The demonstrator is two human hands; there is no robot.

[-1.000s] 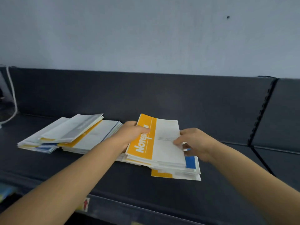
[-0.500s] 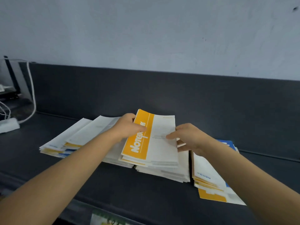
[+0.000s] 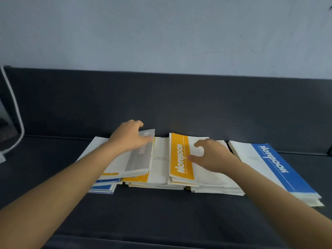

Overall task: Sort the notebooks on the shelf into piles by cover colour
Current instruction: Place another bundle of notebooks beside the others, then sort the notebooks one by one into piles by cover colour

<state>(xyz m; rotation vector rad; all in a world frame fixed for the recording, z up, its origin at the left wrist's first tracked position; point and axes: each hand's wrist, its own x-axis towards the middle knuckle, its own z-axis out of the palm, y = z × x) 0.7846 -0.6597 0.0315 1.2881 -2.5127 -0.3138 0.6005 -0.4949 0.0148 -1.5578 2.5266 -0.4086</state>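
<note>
Notebooks lie in overlapping piles on the dark shelf (image 3: 161, 216). A yellow-banded notebook (image 3: 181, 159) tops the middle pile, and my right hand (image 3: 213, 155) rests on its white half with thumb and fingers loosely spread. To the left, my left hand (image 3: 128, 137) grips the far end of a grey-banded notebook (image 3: 140, 159), which tops a mixed heap showing yellow and blue bands (image 3: 106, 186). On the right, a pile topped by a blue-banded notebook (image 3: 276, 168) lies apart from both hands.
The shelf's dark back panel (image 3: 179, 101) rises right behind the piles, with a pale wall above it. A white cable (image 3: 17, 112) hangs at the far left. Bare shelf surface stretches in front of the piles.
The yellow notebook stack that both hands held now lies on the middle pile. My left hand has gone left onto the grey notebook. My right hand has loosened on the yellow one.
</note>
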